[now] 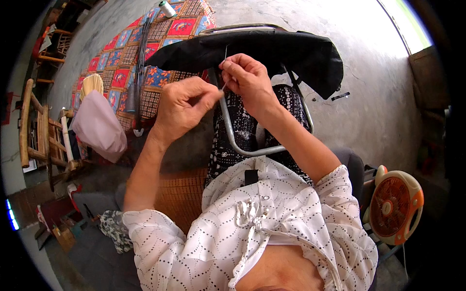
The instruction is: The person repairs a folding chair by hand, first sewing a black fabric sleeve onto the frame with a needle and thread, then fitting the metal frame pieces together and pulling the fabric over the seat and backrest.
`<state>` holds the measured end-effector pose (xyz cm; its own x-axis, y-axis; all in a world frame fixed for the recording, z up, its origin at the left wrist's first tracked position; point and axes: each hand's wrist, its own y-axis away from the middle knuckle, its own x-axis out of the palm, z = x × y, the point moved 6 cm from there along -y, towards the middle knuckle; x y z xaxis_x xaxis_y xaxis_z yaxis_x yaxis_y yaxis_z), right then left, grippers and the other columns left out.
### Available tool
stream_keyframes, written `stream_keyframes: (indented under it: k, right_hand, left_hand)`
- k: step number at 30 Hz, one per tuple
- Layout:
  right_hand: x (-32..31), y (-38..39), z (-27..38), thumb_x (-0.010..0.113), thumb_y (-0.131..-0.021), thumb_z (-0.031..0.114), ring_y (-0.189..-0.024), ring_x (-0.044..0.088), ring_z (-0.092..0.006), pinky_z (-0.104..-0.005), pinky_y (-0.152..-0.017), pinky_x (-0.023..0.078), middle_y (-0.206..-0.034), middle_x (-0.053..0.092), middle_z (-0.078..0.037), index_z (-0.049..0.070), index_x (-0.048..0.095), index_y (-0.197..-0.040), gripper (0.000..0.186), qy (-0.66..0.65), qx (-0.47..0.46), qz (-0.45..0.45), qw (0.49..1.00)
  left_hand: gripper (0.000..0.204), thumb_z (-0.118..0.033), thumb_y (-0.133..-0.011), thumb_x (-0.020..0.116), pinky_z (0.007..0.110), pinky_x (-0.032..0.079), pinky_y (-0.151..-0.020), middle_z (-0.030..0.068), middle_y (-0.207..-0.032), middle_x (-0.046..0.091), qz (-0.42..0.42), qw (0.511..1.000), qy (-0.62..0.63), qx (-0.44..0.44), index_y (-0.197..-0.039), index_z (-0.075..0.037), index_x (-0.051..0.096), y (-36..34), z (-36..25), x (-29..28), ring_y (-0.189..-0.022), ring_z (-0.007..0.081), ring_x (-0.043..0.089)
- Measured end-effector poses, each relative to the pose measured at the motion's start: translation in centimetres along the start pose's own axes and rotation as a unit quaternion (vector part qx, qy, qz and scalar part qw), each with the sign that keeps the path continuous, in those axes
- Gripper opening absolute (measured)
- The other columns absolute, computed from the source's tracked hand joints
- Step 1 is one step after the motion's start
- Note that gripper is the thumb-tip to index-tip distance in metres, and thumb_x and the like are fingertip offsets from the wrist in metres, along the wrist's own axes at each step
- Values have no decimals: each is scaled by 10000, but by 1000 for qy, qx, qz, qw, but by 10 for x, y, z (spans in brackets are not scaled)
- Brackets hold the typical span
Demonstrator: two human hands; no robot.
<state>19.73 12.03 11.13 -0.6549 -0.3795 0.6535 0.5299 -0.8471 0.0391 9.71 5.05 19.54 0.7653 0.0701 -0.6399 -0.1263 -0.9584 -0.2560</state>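
Note:
My right hand (pixel 247 80) is closed in a pinch in front of me, holding a thin upright needle (pixel 225 51) whose tip sticks up past the fingers. Just left of it and a little lower, my left hand (pixel 182 109) is also pinched closed. Its blurred fingertips come close to the right hand's lower fingers, and what they grip is too small to make out. Behind both hands, a black cloth (pixel 310 56) drapes over a grey metal tube frame (pixel 233 138) that reaches back over my lap.
A patterned cloth (pixel 182 28) lies on the floor at front left, bearing a bundle of thin dark rods (pixel 141 72) and a thread spool (pixel 167 8). Wooden chairs (pixel 41 121) and a pale cloth bundle (pixel 99 126) are at the left. An orange-and-white fan (pixel 394 206) stands right.

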Motion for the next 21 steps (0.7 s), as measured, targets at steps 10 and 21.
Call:
stream_keyframes:
  k: [10,21]
  right_hand:
    - [5,21,62,546,-850,70,-567,579,-243,-329,-552,457,-630,561,-155,-13,553,-836,85,458,-200,89,861]
    - [15,-7,88,541,-822,64,-613,584,-343,-382,-560,460,-676,577,-178,17,569,-839,57,544,-285,140,776]
  left_hand:
    - [392,-76,-719,596,287,488,-586,27,-844,558,81,806,-465,357,-1110,-64,619,-45,-8,13,-718,170,561]
    - [314,-159,-777,551,281,450,-612,35,-772,523,29,758,-471,451,-1062,-34,591,-85,-5,26,-722,170,550]
